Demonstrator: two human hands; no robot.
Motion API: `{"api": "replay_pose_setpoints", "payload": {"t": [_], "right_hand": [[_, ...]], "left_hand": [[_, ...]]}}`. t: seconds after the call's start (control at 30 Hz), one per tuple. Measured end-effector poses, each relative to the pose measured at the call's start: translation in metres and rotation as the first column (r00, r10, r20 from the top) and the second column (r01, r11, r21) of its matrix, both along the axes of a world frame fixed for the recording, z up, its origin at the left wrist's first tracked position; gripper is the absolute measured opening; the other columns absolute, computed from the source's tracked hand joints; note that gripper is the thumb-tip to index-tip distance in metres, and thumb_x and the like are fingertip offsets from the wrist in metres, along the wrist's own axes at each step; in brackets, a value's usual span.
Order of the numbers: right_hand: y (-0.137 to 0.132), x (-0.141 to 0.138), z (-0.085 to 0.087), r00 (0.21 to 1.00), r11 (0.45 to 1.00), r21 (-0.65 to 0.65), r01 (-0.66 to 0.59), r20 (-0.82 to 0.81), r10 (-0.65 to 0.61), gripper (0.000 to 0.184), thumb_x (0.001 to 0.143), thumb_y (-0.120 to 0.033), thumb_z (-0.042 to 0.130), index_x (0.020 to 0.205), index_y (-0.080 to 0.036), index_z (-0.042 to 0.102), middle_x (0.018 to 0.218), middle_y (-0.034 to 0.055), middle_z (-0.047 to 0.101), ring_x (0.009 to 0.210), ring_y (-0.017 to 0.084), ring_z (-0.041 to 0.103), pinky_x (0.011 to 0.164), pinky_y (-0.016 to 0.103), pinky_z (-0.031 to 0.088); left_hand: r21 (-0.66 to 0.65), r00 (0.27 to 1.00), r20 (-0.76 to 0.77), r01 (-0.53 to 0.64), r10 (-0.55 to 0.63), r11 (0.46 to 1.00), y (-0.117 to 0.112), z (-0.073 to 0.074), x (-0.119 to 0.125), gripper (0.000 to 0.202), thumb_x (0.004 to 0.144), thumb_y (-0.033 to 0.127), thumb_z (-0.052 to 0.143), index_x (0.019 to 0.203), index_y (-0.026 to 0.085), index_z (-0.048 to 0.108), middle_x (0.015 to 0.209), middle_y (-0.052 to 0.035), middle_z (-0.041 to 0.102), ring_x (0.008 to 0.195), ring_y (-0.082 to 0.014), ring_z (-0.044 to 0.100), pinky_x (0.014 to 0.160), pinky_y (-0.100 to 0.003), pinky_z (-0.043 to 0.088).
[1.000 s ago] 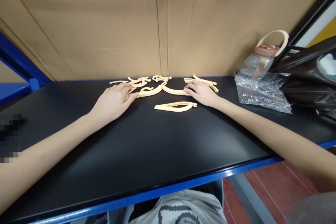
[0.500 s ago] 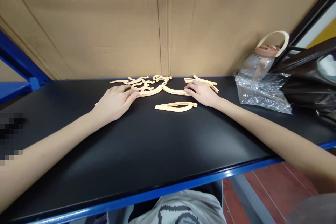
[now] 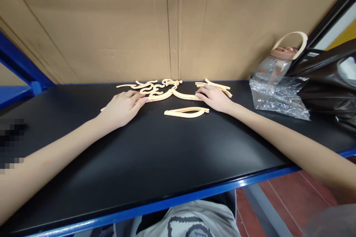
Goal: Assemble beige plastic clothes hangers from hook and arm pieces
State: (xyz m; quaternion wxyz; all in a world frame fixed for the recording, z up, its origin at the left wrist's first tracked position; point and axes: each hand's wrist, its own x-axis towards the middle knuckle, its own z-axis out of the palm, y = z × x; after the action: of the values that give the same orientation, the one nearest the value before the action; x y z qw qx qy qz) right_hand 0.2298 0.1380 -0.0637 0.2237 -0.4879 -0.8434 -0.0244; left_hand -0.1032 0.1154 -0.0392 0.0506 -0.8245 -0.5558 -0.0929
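Several thin pale wooden cut-out pieces lie scattered at the back of a black tabletop. My left hand lies flat on the table, fingers stretched out, fingertips touching a curved piece; a thin strip pokes out from under its left side. My right hand rests flat too, fingertips on the end of a long curved piece. A slim leaf-shaped piece lies alone in front, between both hands. More flat strips are stacked just behind my right hand.
A clear jug with a brown lid and cream handle stands at the right on a crumpled clear plastic bag. A dark bag fills the far right. Cardboard walls the back. The table has a blue front edge.
My left hand has slid slightly back toward me, and the small pieces under its fingers shifted a little. My right hand has stayed in place.
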Motion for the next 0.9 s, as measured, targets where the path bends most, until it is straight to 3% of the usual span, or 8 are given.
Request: {"api": "replay_pose_setpoints", "payload": {"t": [0.23,0.5,0.9], "right_hand": [[0.0000,0.0002,-0.0002,1.000,1.000,-0.006,0.001,0.003,-0.001,0.040,0.098,-0.042,0.036,0.104,-0.017,0.067,0.111,0.0104,0.064,0.108,0.025,0.058,0.096,0.042,0.043],[0.0001,0.0001,-0.0009,1.000,1.000,-0.003,0.001,0.003,-0.001,0.039,0.098,-0.040,0.036,0.104,-0.017,0.067,0.112,0.0105,0.064,0.108,0.026,0.057,0.096,0.043,0.042],[0.0007,0.0006,-0.0012,1.000,1.000,-0.001,-0.009,0.010,0.009,0.040,0.098,-0.040,0.035,0.105,-0.016,0.066,0.111,0.0110,0.064,0.107,0.025,0.057,0.096,0.042,0.042]], "left_hand": [[-0.023,0.999,0.024,-0.047,0.047,0.999,0.0018,-0.0028,0.0000,0.069,0.090,0.052,0.016,0.134,0.010,0.049,0.135,-0.0163,0.050,0.124,-0.0345,0.046,0.104,-0.050,0.037],[-0.025,0.999,0.048,0.022,-0.021,0.999,0.0031,-0.0052,-0.0014,0.066,0.092,0.052,0.016,0.135,0.015,0.050,0.137,-0.0109,0.051,0.129,-0.0297,0.041,0.111,-0.045,0.029],[-0.031,0.999,0.036,-0.024,0.026,0.999,0.0002,-0.0025,0.0017,0.068,0.090,0.054,0.019,0.134,0.011,0.047,0.134,-0.0146,0.051,0.123,-0.0337,0.046,0.105,-0.048,0.036]]}}
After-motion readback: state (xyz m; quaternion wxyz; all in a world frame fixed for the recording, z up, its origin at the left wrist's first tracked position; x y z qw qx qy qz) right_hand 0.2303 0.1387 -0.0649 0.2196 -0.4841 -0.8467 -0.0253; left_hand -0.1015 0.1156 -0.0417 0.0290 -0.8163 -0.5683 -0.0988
